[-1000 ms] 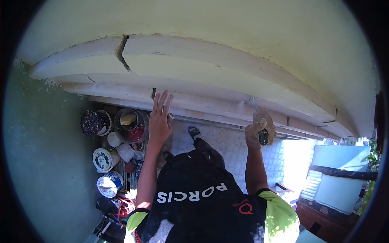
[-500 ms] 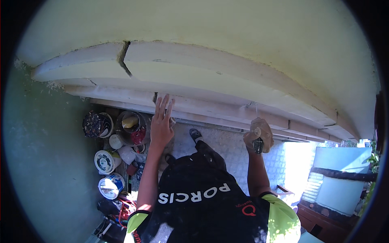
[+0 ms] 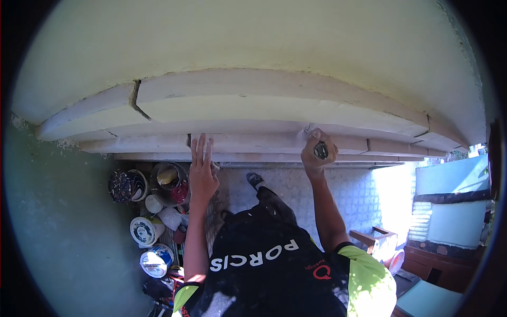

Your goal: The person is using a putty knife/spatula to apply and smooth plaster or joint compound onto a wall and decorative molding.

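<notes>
Pale ledges (image 3: 227, 113) like stair steps curve across the view, with dark gaps at their joints. My left hand (image 3: 202, 171) lies against a lower ledge (image 3: 248, 141), its fingers stretched out beside one such gap. A small greyish patch shows by its thumb; I cannot make out what it is. My right hand (image 3: 320, 150) is closed round the dark handle of a hand tool (image 3: 320, 150), up against the ledge to the right. A pale, blurred end of that tool touches the ledge face just past my fingers, its exact shape unclear.
Several buckets stand along the left wall, including a white-lidded one (image 3: 142, 231), a blue-and-white one (image 3: 157, 260) and a clear tub (image 3: 168, 185). A tiled floor (image 3: 348, 195) lies below. On the right are a brown wooden frame (image 3: 372, 238) and a light blue wall (image 3: 449, 222).
My right hand has risen with the tool from below the ledges to the ledge face. My left hand stays by the gap. The whole view has shifted slightly.
</notes>
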Demonstrator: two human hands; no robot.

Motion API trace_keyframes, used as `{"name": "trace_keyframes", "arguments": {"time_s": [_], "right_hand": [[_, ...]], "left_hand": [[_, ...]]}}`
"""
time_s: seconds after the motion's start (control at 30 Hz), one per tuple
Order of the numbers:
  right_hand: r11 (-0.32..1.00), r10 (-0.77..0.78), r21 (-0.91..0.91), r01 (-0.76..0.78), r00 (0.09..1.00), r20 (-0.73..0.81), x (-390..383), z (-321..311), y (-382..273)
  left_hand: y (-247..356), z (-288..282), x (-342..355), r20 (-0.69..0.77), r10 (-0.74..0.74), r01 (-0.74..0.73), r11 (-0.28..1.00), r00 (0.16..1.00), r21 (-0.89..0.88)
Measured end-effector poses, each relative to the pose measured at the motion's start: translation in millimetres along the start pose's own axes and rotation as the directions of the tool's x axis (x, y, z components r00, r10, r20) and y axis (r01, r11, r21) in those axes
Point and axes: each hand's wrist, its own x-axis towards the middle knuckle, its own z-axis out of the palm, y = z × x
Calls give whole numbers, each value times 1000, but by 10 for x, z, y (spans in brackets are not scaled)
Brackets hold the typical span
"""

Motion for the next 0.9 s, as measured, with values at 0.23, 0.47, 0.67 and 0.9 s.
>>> {"name": "trace_keyframes", "arguments": {"time_s": [0.23,0.47,0.67,0.9], "right_hand": [[942,-66,333,47,997,44,-183,-288,-85],[395,451,912,-111,888,-87,240,-401,-185],[441,558,888,-128,815,-159,353,-229,-134],[658,601,686,-310,765,-230,141,-52,-105]], "left_hand": [[25,-44,0,61,-40,44,997,997,-59],[25,-47,0,49,-10,14,997,999,-73],[2,-17,-5,24,17,-16,999,1000,-44],[59,-38,-9,36,-8,10,999,999,-39]]}}
